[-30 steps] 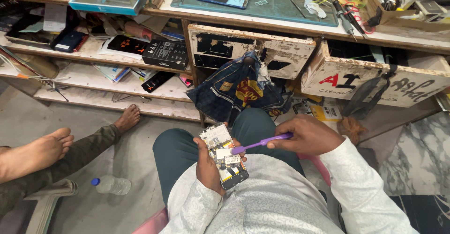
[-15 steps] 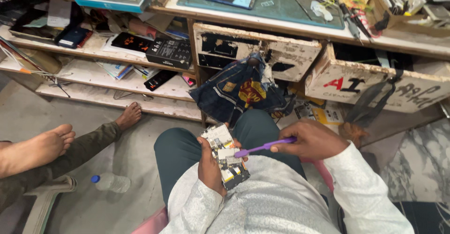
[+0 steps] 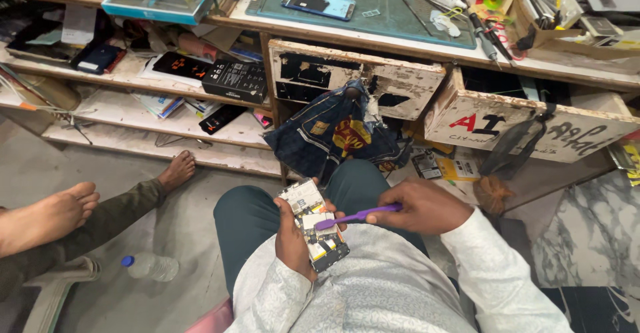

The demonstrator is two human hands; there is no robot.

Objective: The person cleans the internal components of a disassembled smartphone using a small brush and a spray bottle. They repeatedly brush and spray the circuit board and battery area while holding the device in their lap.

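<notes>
My left hand (image 3: 294,241) holds an opened phone (image 3: 313,232) above my lap, its circuit board and metal shields facing up. In my right hand (image 3: 421,207) is a purple toothbrush (image 3: 357,216), gripped by the handle, with its head resting on the middle of the board. Both hands are over my dark green trousers, close to my pale patterned shirt.
A worn wooden workbench (image 3: 373,40) stands ahead with a green mat, a blue phone (image 3: 318,3) and tools on top. Two battered drawers (image 3: 520,116) hang open. A dark cloth bag (image 3: 333,133) hangs by my knees. Another person's bare feet (image 3: 60,210) and a plastic bottle (image 3: 150,266) lie left.
The toothbrush head has slid a little across the board while the phone stays held in place. The view has shifted slightly.
</notes>
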